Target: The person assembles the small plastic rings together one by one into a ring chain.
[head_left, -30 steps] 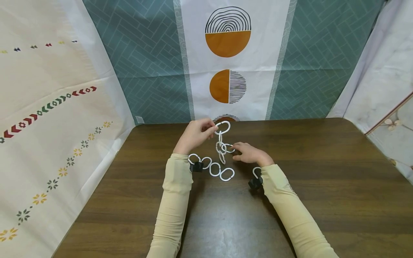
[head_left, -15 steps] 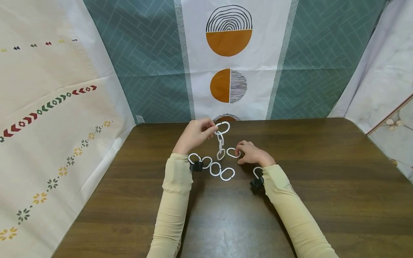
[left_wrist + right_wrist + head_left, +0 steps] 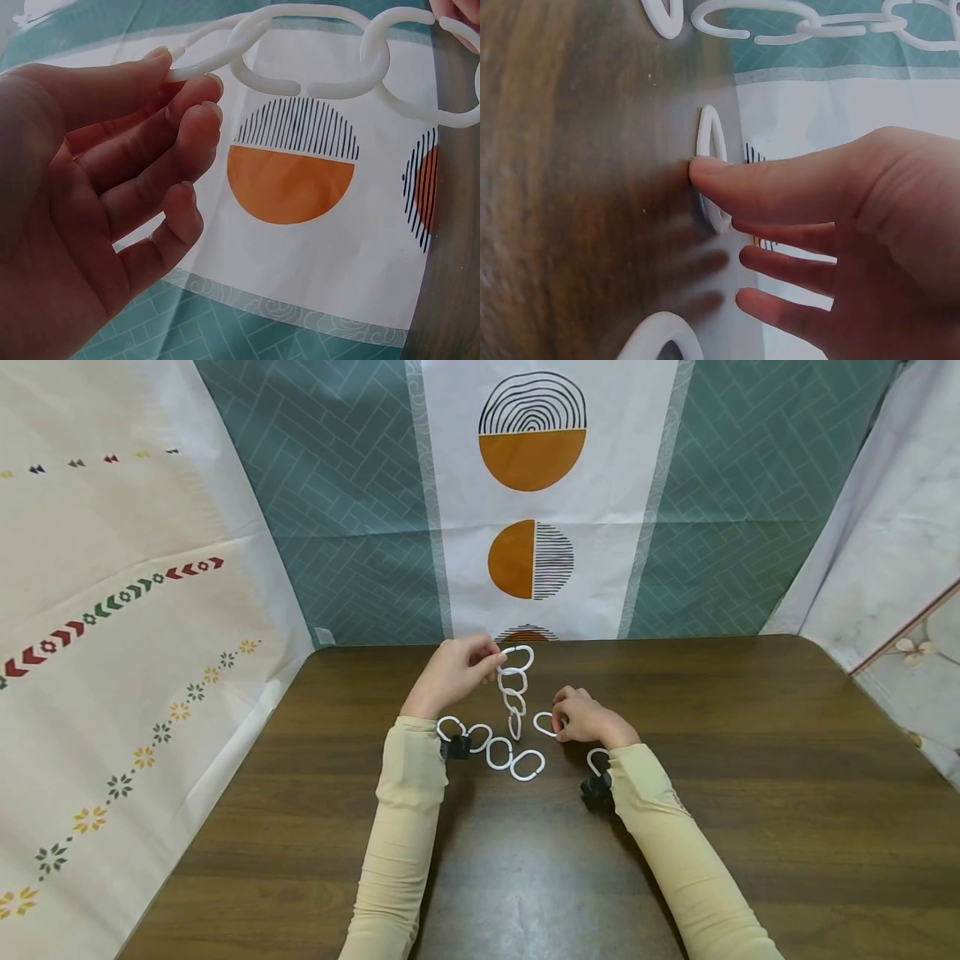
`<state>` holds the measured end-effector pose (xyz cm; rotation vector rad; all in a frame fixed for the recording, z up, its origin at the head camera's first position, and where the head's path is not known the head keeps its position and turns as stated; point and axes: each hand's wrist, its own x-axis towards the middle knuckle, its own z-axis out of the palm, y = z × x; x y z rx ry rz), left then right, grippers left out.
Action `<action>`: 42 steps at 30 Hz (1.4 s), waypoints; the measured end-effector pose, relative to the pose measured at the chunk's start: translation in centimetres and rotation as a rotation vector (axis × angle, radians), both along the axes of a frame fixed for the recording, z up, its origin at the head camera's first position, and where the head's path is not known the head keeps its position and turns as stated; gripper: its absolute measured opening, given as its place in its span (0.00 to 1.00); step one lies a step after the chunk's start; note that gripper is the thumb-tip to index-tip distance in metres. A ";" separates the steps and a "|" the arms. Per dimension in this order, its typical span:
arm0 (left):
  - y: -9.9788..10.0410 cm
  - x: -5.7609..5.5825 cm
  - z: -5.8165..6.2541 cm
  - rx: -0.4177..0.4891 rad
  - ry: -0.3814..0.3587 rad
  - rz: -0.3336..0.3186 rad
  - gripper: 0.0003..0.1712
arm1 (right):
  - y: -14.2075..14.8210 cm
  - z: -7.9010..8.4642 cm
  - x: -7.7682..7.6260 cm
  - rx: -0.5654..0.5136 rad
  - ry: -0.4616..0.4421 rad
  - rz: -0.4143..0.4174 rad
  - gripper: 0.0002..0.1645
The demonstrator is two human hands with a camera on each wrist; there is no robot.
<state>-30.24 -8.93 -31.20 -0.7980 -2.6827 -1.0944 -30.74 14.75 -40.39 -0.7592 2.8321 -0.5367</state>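
Observation:
My left hand (image 3: 461,670) is raised at the far side of the table. Its thumb and forefinger pinch the top ring of a chain of white plastic rings (image 3: 373,49), each with a small gap. Several linked rings hang down from that grip, and the lowest is near the tabletop. To the right, my right hand (image 3: 588,718) is low over the table. Thumb and forefinger pinch a single white plastic ring (image 3: 703,124) lying apart from the chain; the forefinger's tip is mostly hidden behind the thumb in the right wrist view.
Several loose white rings (image 3: 528,778) lie in a row on the brown wooden table (image 3: 300,827), starting beside my left wrist. Another ring (image 3: 592,756) lies next to my right wrist. A patterned cloth (image 3: 360,527) hangs behind the table's far edge.
My right hand has drawn the single ring a little right and toward me, away from the chain. The chain's lower rings have swung and turned, while my left hand has stayed in place.

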 end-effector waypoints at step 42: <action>1.3 -0.1 -0.5 -0.075 -0.003 -0.018 0.07 | 2.6 8.0 2.3 -0.648 0.263 -0.354 0.09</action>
